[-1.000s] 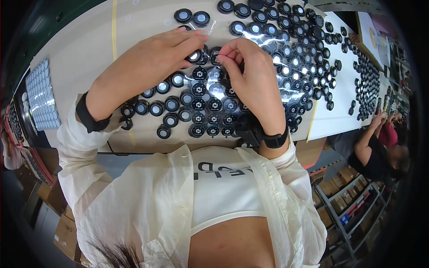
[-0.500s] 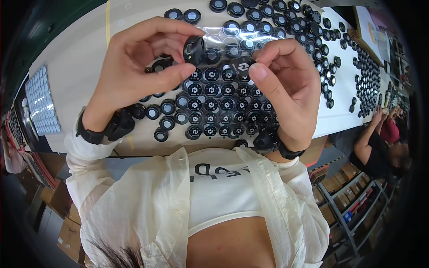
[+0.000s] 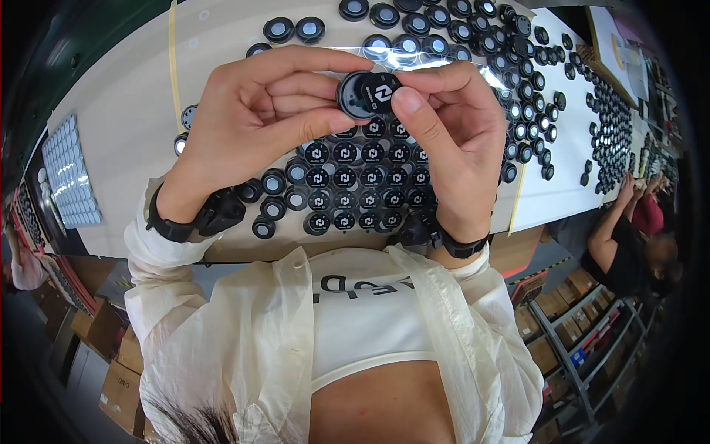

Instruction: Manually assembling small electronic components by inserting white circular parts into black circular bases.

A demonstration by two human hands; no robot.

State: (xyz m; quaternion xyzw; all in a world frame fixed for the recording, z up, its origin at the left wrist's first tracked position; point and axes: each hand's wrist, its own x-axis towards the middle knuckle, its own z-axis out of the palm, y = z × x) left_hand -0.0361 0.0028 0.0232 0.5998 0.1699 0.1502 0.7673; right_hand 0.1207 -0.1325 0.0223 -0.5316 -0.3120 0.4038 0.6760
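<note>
Between its thumb and fingers my left hand [image 3: 251,118] grips a round black puck-shaped device [image 3: 351,100] by the rim, its flat face turned up. My right hand [image 3: 462,129] pinches a round black sticker [image 3: 381,93] with a white emblem. The sticker overlaps the right part of the device's face; whether it is pressed down there I cannot tell. Below both hands lies a clear sheet of the same black stickers [image 3: 345,177] in rows, its upper part partly hidden by my hands.
Loose black round devices [image 3: 274,181] stand left of the sheet, with many more [image 3: 416,25] at the far side and right. A sheet of pale round pieces [image 3: 72,172] lies far left. Another person [image 3: 617,237] works at the right; boxes on a rack [image 3: 580,325] stand below.
The device in my left hand has tipped from edge-on to face up and moved right. My right hand has brought the sticker left, onto the device's face.
</note>
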